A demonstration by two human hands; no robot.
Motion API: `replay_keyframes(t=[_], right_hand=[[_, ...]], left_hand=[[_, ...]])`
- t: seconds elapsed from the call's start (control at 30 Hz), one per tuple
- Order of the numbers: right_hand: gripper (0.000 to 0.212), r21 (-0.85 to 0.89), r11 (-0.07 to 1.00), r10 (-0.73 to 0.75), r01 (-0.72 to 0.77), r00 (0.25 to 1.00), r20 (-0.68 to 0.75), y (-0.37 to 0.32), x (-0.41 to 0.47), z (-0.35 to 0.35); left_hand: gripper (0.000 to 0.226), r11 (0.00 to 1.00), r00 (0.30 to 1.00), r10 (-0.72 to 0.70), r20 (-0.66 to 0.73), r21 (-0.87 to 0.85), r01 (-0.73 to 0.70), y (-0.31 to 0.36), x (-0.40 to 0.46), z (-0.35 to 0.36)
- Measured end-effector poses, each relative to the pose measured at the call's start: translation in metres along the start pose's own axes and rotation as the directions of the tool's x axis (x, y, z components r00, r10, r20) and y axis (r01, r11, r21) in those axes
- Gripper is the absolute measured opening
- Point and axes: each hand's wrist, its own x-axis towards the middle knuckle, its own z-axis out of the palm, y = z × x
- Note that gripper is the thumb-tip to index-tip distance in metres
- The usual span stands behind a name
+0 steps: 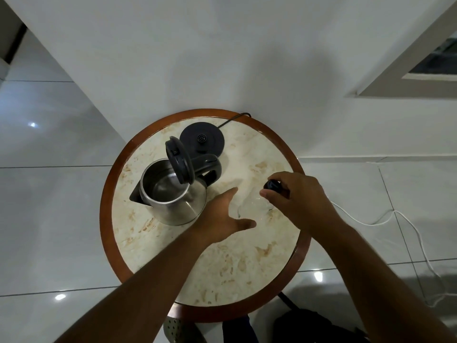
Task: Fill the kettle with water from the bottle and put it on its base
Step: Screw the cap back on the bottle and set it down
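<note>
A steel kettle (173, 201) stands on the round table (197, 256) with its black lid (179, 162) flipped up and its spout pointing left. Its black round base (201, 139) lies behind it, apart, with the cord running off the back edge. A clear plastic bottle (249, 206) stands upright to the right of the kettle. My left hand (222, 216) is spread beside the bottle's left side, fingers apart; whether it touches the bottle I cannot tell. My right hand (294, 196) pinches the bottle's black cap (270, 185) on top of the bottle.
The table has a brown wooden rim (106, 219) and stands against a white wall. Glossy floor tiles surround it. A white cable (385, 219) trails on the floor to the right. Dark objects (309, 325) lie below the table's near edge.
</note>
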Motion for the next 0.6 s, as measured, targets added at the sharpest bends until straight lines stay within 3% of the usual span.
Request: replay_keyframes(t=[0.2,0.4,0.6], right_hand=[[0.032,-0.061,0.998,-0.027,0.026,0.999,-0.019,0.001,-0.005,0.0],[0.032,-0.04,0.998,0.04,-0.04,0.999,0.0,0.002,-0.003,0.001],[0.04,-0.09,0.994,0.061,-0.06,0.998,0.012,0.002,-0.004,-0.001]], left_hand=[[0.08,0.963,0.978,-0.189,-0.091,-0.21,0.166,-0.04,-0.031,0.004],[0.077,0.913,0.935,-0.318,-0.156,-0.315,0.258,-0.07,-0.052,-0.008],[0.073,0.9,0.887,-0.393,-0.243,-0.298,0.318,-0.087,-0.057,-0.025]])
